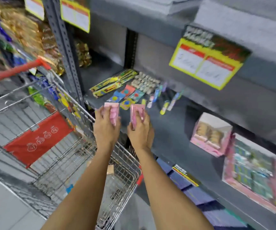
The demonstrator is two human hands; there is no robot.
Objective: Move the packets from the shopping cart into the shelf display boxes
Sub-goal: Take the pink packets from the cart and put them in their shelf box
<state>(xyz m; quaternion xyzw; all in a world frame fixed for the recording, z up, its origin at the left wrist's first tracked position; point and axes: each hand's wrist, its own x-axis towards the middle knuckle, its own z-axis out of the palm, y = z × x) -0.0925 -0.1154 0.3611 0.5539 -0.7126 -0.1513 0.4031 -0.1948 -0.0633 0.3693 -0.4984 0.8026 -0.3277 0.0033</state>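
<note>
My left hand grips a stack of pink packets, held up at the front edge of the grey shelf. Beside it, my right hand grips a second stack of pink packets. Both hands are above the far corner of the wire shopping cart, whose basket shows a brown packet low down. Two pink display boxes stand on the shelf to the right: a small one and a larger one. The view is blurred.
Small colourful packets and sticks lie on the shelf behind my hands. Yellow price tags hang from the shelf above. A perforated grey upright stands left of the shelf, with snack bags beyond. The cart has a red handle.
</note>
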